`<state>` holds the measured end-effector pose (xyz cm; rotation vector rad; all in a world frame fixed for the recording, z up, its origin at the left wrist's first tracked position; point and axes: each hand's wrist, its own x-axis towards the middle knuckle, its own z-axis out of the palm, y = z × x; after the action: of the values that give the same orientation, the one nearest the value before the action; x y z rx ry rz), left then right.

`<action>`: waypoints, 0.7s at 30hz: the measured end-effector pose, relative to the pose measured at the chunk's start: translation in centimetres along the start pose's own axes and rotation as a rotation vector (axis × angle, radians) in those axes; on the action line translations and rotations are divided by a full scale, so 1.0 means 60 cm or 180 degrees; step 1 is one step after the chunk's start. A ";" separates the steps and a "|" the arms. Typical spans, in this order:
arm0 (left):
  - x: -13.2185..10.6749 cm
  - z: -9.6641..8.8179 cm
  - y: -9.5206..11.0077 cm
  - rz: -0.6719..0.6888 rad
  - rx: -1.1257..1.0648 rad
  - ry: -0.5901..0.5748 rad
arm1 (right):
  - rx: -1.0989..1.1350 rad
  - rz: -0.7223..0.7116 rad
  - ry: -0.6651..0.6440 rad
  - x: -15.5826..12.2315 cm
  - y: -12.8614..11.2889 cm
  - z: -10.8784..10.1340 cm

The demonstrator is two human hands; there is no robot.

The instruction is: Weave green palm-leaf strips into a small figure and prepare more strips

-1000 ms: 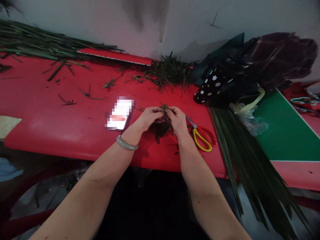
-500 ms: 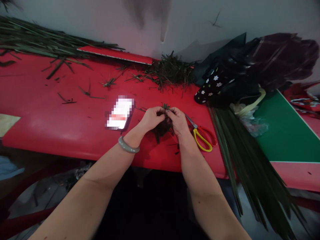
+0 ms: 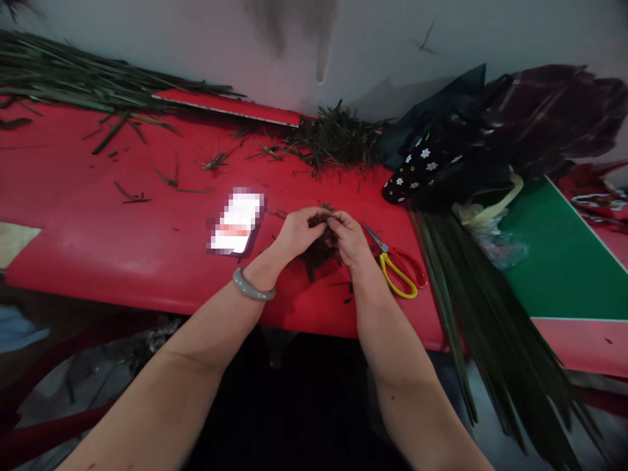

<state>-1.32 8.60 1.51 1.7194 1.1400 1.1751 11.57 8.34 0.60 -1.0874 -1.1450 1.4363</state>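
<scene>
My left hand and my right hand meet over the red table, both closed on a small dark green woven leaf piece. Short leaf ends stick up between my fingertips and hang down below my palms. A pale green bangle is on my left wrist. Yellow-and-red-handled scissors lie just right of my right hand.
A lit phone lies left of my hands. Long green leaves run off the table's front right. Leaf trimmings are piled by the wall, more leaves at the far left. Dark wrapping and a flowered cloth sit at the right.
My fingers have shifted slightly on the leaf piece, with the hands drawn a little closer; nothing else has moved.
</scene>
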 end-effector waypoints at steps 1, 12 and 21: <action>0.000 -0.001 0.001 -0.0008 0.0002 0.0026 | 0.0015 -0.0007 -0.0024 0.000 0.000 0.000; 0.000 -0.005 0.002 0.0008 0.0426 0.0213 | -0.0112 -0.0011 0.0162 0.001 -0.004 0.004; 0.003 -0.009 0.000 -0.0498 0.0013 0.0215 | -0.0776 -0.0429 0.0255 0.005 0.000 0.005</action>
<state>-1.80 8.84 1.74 1.5731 1.2938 1.1418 11.22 8.57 0.63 -1.1998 -1.3341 1.1602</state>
